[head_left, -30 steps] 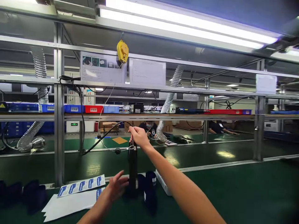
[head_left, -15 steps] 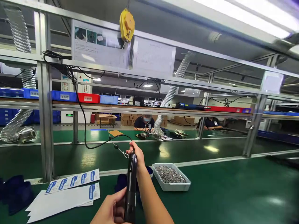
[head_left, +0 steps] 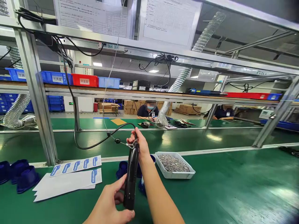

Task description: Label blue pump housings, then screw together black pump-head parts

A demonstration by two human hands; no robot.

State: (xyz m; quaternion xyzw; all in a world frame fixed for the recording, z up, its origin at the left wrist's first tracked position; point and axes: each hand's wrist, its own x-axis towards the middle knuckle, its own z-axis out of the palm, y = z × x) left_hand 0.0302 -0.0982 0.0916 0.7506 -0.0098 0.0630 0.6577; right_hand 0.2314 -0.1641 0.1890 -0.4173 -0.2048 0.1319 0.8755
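Screwdriver (head_left: 131,177), black, stands near upright between both hands, as half a second ago. Left hand (head_left: 111,203) fingers are clamped round its lower end, more of the hand now in view. Right hand (head_left: 140,145) fingertips stay pinched on its top by the cable. Screw tray (head_left: 177,175) sits just right of the right-hand fingers, blue caps (head_left: 121,169) below them.
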